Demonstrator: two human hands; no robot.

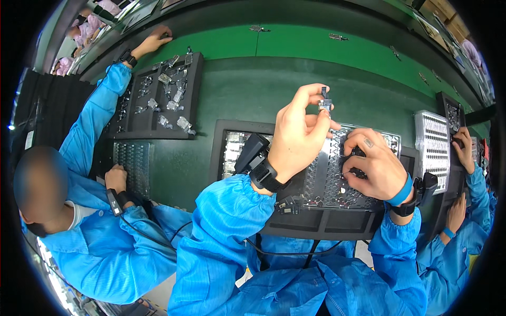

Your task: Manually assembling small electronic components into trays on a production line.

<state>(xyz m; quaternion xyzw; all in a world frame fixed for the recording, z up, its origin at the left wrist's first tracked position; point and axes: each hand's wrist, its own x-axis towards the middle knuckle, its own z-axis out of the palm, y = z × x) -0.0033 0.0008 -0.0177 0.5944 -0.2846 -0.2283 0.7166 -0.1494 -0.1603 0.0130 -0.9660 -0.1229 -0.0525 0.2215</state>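
Observation:
My left hand (301, 134) is raised over the table, with thumb and fingers pinching a small metal-and-black electronic module (324, 105) with a short dark tab on top. Below it lies a transparent plastic tray (322, 181) with rows of small pockets. My right hand (373, 164) is over the right part of this tray, its fingers curled inward. Whatever its fingertips hold, if anything, is hidden. The transparent tray rests on a black compartment tray (274, 225). More small modules (289, 205) lie in it near my left wrist.
At left, a co-worker's arm (95, 105) reaches past a black tray (196, 95) of loose modules; another pocketed tray (132, 163) is nearer. At right stand stacked transparent trays (433, 150) beside another person's hand (464, 150). Several modules (338, 37) lie along the green far strip (300, 45).

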